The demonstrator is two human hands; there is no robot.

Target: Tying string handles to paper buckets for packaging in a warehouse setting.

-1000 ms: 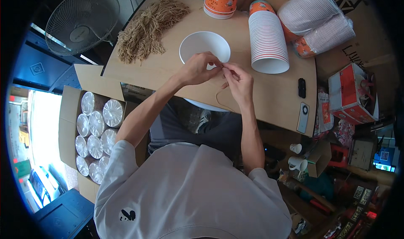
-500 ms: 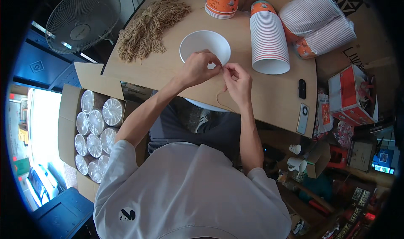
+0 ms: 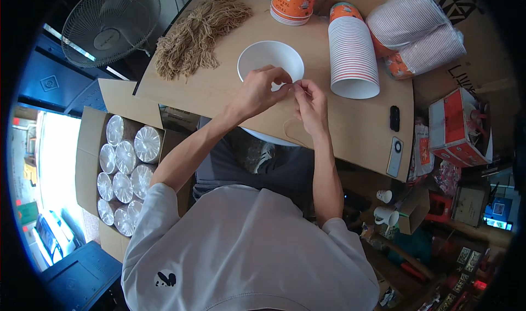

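On that tabletop (image 3: 356, 125) a cord heap (image 3: 198, 34) waits; left hand (image 3: 259, 93) and right hand (image 3: 313, 107) pinch one strand (image 3: 284, 128), seemingly unfinished.

A grey fan (image 3: 109, 29) is standing beyond the far left corner of the surface (image 3: 356, 126). Near the right edge, a pale phone (image 3: 394, 157) is lying with a small black object (image 3: 394, 118) resting just beyond it. Farther right, a red-and-white carton (image 3: 458, 129) is sitting; below, a white mug (image 3: 388, 216) is standing near a small cardboard box (image 3: 415, 209). A screen (image 3: 497, 223) is glowing at far right.
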